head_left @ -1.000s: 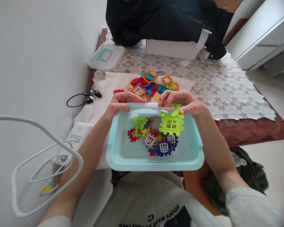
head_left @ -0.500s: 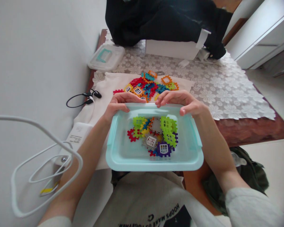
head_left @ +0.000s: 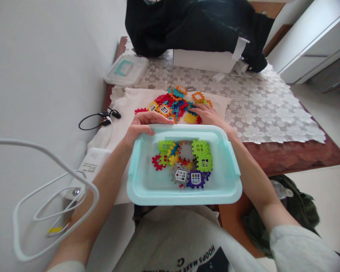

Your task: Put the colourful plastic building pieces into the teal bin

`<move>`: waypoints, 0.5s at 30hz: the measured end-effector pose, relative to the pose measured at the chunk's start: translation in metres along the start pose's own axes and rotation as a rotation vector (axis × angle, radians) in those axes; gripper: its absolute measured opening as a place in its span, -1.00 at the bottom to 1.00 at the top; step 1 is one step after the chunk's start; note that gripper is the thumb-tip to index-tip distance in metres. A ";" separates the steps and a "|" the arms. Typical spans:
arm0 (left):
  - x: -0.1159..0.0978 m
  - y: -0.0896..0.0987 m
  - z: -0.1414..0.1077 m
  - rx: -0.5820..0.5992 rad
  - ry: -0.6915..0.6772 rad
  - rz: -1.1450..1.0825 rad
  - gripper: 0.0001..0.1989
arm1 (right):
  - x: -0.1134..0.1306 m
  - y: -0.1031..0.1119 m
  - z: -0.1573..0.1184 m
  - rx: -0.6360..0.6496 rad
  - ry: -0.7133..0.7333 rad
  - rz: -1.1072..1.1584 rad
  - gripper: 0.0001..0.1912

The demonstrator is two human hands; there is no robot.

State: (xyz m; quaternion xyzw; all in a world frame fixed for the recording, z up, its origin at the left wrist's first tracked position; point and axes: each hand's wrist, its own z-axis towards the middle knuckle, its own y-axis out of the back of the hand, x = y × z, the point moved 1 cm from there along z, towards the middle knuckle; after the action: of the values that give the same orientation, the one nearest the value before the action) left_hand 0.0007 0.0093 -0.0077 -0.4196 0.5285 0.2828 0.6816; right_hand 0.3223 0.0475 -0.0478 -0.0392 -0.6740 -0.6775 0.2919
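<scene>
A light blue plastic tub [head_left: 218,185] is held level in front of my body. My left hand [head_left: 143,124] grips its far rim near the left corner, thumb on the near side. Inside the tub lie several building tiles [head_left: 187,151] in green, grey, purple, red, yellow and blue. My right hand [head_left: 208,113] is off the tub and stretched beyond its far rim, fingers extended at the right side of a pile of colourful interlocking tiles [head_left: 175,104]. The fingertips are at the blue tiles, beside a yellow tile [head_left: 190,118]. Part of that hand's underside is hidden.
A white cloth [head_left: 121,102] lies under the pile, over a lace tablecloth [head_left: 260,113]. A clear lid [head_left: 127,70] sits at the back left. Black earphones [head_left: 104,116] and a white cable [head_left: 93,185] are by the left wall. Black fabric covers a white box [head_left: 202,60] behind.
My right hand has let go of the tub's far rim and moved forward to the tile pile. Tiles inside the tub have shifted slightly. My left hand stays on the rim.
</scene>
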 end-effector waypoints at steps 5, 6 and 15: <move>-0.001 -0.002 0.002 0.021 0.024 -0.067 -0.65 | 0.005 0.002 0.002 -0.059 0.022 -0.002 -0.68; -0.001 -0.002 0.002 0.020 0.034 -0.090 -0.66 | 0.005 0.003 0.003 -0.076 0.015 -0.002 -0.66; -0.001 -0.002 0.003 0.033 0.039 -0.120 -0.64 | 0.000 -0.007 0.008 -0.136 -0.007 -0.027 -0.65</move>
State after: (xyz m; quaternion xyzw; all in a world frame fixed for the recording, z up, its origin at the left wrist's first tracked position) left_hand 0.0036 0.0113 -0.0056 -0.4445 0.5204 0.2243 0.6937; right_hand 0.3168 0.0542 -0.0533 -0.0521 -0.6279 -0.7255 0.2770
